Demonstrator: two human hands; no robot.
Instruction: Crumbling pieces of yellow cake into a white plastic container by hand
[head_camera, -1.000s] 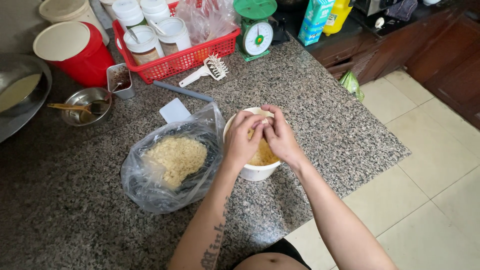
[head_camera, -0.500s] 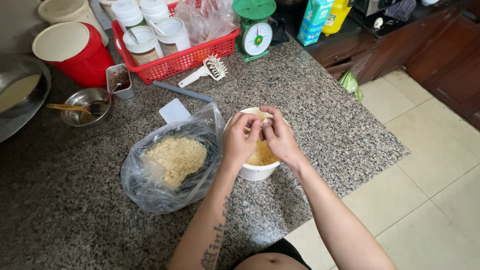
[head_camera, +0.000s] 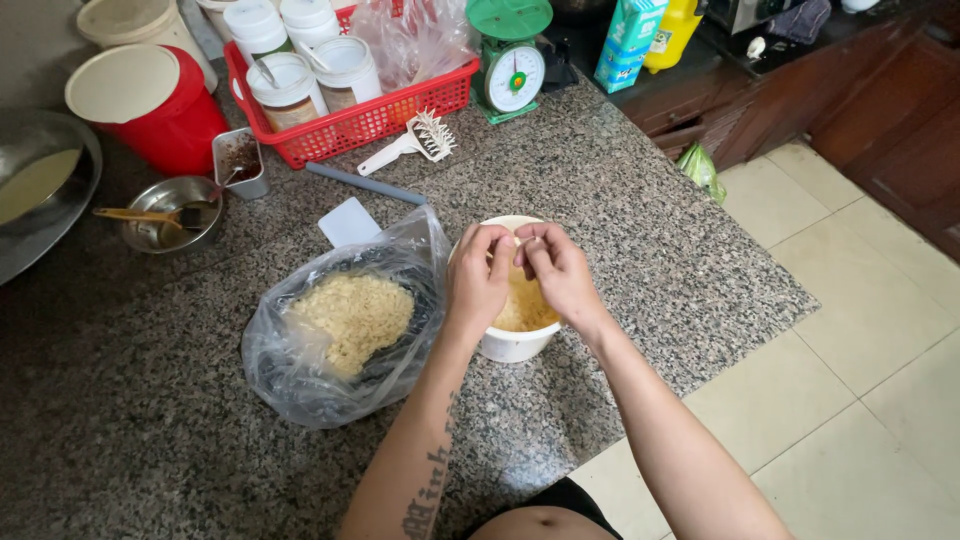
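Note:
A white bowl (head_camera: 512, 345) of pale yellow crumbly food stands on the granite counter (head_camera: 150, 440). Both my hands hover right over it. My left hand (head_camera: 478, 278) and my right hand (head_camera: 556, 268) meet fingertip to fingertip above the bowl, pinching a small bit of the yellow food between them. To the left of the bowl lies an open clear plastic bag (head_camera: 340, 320) holding more of the same crumbly food, touching the bowl's side.
A red basket (head_camera: 355, 125) with several lidded jars, a green kitchen scale (head_camera: 512, 60), a white spiked roller (head_camera: 415, 145), a white scraper (head_camera: 348, 222), a red bucket (head_camera: 150, 100), a small steel bowl with a brush (head_camera: 170, 213) and a large metal pan (head_camera: 35, 190) sit behind. Counter edge is at right.
My hands have lifted slightly above the bowl, with the fingertips drawn closer together. The bowl and the bag have stayed put.

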